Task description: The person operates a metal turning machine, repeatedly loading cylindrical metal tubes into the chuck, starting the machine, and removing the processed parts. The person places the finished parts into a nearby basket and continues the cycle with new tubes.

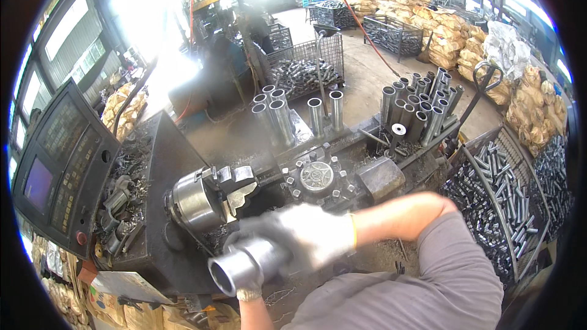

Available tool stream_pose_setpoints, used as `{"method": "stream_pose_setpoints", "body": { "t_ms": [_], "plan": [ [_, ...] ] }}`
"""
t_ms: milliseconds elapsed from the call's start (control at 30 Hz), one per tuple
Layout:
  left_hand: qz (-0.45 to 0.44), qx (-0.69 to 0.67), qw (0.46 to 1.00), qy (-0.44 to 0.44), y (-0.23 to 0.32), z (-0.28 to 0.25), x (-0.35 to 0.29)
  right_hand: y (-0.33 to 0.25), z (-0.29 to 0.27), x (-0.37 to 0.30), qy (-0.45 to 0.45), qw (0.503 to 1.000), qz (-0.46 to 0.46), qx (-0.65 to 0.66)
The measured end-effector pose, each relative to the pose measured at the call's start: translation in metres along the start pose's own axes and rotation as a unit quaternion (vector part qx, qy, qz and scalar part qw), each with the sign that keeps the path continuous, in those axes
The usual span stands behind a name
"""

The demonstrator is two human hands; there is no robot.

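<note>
A short, wide metal tube [235, 267] is held in front of the lathe chuck [199, 200], its open end toward the lower left. My right hand [315, 232], in a white glove with grey fingers, is closed over the tube's far part and smeared by motion. From below, my left hand [249, 294], also gloved, reaches up to the same tube. It is closed round it, though most of its fingers are hidden. The chuck's stepped jaws [237, 184] hold no workpiece that I can see. Right of them sits the square tool post [317, 176] with several bolts.
A control panel [58, 165] stands left, beside a ledge of metal shavings [125, 208]. Behind the lathe are upright tubes [281, 116] and a denser tube cluster [422, 107]. Bins of metal parts [498, 198] stand at right, with stacked sacks [449, 40] farther back.
</note>
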State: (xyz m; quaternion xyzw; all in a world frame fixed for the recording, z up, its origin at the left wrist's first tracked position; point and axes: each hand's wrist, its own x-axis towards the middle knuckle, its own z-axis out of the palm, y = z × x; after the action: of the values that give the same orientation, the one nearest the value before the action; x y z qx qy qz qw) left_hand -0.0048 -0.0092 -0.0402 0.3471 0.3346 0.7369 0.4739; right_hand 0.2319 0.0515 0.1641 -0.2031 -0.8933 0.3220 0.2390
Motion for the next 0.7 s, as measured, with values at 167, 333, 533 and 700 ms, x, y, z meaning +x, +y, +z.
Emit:
{"method": "stream_pose_setpoints", "body": {
  "t_ms": [167, 333, 533, 700],
  "plan": [
    [-0.086, -0.007, 0.995, 0.051, -0.04, -0.041, -0.023, 0.114, -0.087, 0.084, -0.015, 0.909, 0.01, -0.415],
    [-0.104, 0.083, 0.983, 0.125, -0.08, -0.108, -0.08, 0.266, -0.068, 0.12, -0.171, 0.807, 0.027, -0.565],
    [-0.388, 0.024, 0.856, 0.341, -0.176, -0.281, -0.142, 0.302, -0.022, 0.15, -0.287, 0.911, 0.219, -0.199],
    [-0.312, 0.009, 0.873, 0.374, -0.148, -0.259, -0.137, 0.308, -0.007, 0.159, -0.298, 0.895, 0.219, -0.249]
  ]
}}
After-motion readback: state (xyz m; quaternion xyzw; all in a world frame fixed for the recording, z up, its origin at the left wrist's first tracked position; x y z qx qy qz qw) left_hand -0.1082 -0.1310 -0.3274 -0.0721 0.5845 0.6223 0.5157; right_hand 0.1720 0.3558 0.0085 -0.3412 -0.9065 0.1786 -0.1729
